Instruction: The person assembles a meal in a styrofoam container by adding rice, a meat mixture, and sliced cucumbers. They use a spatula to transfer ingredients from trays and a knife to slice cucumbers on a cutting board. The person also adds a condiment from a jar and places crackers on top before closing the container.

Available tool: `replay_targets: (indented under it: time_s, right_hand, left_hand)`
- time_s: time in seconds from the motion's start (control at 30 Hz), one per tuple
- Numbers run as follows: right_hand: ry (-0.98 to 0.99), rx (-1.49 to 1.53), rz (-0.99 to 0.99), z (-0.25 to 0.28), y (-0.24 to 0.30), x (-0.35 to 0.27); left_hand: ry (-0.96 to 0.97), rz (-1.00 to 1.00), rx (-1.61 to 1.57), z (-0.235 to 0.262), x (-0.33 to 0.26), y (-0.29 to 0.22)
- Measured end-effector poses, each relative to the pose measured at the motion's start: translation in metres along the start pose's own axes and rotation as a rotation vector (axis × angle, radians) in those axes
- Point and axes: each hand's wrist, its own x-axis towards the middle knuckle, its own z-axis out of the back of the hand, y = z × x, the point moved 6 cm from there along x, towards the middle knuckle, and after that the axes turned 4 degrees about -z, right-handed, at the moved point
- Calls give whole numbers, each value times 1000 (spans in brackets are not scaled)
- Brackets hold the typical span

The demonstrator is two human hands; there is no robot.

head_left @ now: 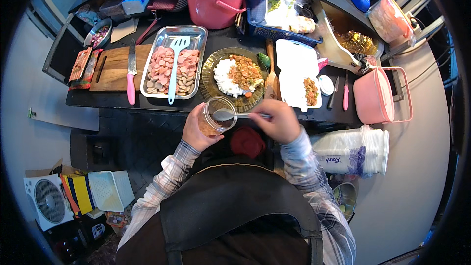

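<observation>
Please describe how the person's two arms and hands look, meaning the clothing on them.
Both arms wear long sleeves of a light plaid shirt, whitish with grey and blue checks. The left sleeve and right sleeve end at the wrists. The left hand and right hand are bare, without gloves. A dark apron covers the chest.

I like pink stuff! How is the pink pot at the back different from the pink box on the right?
The pot is round and a deep pink; the box is squarish and a paler pink. The pot stands at the back behind the tray; the box stands at the counter's right end. The pot's handle hangs down its side; the box's handle sticks out sideways. Both have their lids on.
</observation>
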Motion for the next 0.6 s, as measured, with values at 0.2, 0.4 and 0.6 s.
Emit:
replay_targets:
  time_s: [0.2, 0.4, 0.6]
  right_hand:
    - [-46, 9, 8, -10, -25, -5]
    - [31, 251, -290, 12, -78, -35]
    - [-47, 144, -287, 8, -76, -57]
  left_hand:
    - [127, -103, -66, -17, 4, -20]
    - [236, -99, -341, -53, 2, -35]
    - [392, -169, -276, -98, 8, -59]
